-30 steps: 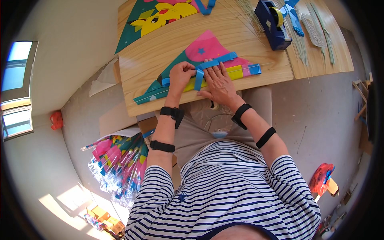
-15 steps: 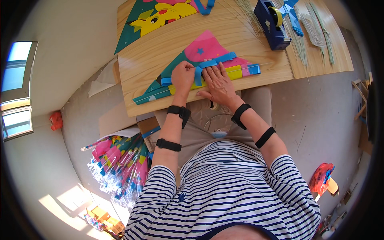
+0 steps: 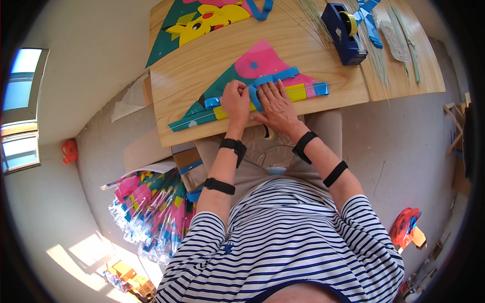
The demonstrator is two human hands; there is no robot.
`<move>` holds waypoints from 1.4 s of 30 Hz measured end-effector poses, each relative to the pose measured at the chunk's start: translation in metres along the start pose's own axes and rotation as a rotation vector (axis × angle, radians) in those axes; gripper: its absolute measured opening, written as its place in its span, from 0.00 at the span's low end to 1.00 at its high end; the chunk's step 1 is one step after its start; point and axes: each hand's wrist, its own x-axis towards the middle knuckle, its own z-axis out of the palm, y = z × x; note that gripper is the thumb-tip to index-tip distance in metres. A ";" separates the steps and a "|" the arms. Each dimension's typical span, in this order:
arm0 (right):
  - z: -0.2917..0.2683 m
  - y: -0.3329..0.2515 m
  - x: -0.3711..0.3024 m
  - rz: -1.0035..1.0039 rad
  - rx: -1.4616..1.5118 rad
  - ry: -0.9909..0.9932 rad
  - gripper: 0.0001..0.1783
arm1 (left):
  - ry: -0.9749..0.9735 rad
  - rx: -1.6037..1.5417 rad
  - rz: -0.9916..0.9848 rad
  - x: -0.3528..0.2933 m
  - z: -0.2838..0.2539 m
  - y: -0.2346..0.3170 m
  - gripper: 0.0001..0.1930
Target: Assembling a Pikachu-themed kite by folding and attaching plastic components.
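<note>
A colourful triangular kite (image 3: 262, 68), pink, teal and yellow, lies flat near the front edge of a wooden table (image 3: 197, 76). Blue strips (image 3: 275, 77) cross its middle. My left hand (image 3: 236, 100) rests curled on the kite and pinches the blue strip near its lower end. My right hand (image 3: 274, 103) lies flat beside it, fingers spread, pressing the kite and the strip down. Both hands touch each other at the strip.
A blue tape dispenser (image 3: 343, 33) stands behind the kite. A second kite (image 3: 202, 22) with a yellow figure lies at the table's far left. Thin sticks (image 3: 399, 45) lie on the right. A pile of wrapped kites (image 3: 151, 207) sits on the floor to my left.
My left hand has shifted slightly along the blue strip toward the right hand. The right hand stays pressed on the kite.
</note>
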 end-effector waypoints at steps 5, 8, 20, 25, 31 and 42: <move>0.000 0.003 -0.001 0.023 0.102 0.097 0.52 | 0.027 0.005 -0.005 -0.002 0.003 -0.002 0.08; -0.005 0.004 -0.002 0.072 0.114 0.147 0.50 | 0.011 0.013 -0.027 -0.001 0.004 -0.002 0.10; -0.011 0.020 0.014 0.255 0.227 0.413 0.37 | -0.006 -0.026 -0.026 -0.002 0.000 -0.001 0.11; -0.015 0.034 0.017 0.304 0.221 0.428 0.32 | -0.008 -0.036 -0.027 -0.001 0.001 -0.001 0.11; -0.045 0.026 0.016 0.077 -0.009 0.323 0.35 | -0.025 -0.019 -0.050 -0.002 -0.001 0.001 0.11; -0.010 0.016 0.000 -0.150 0.106 0.005 0.49 | 0.037 0.036 0.055 0.000 0.000 -0.002 0.09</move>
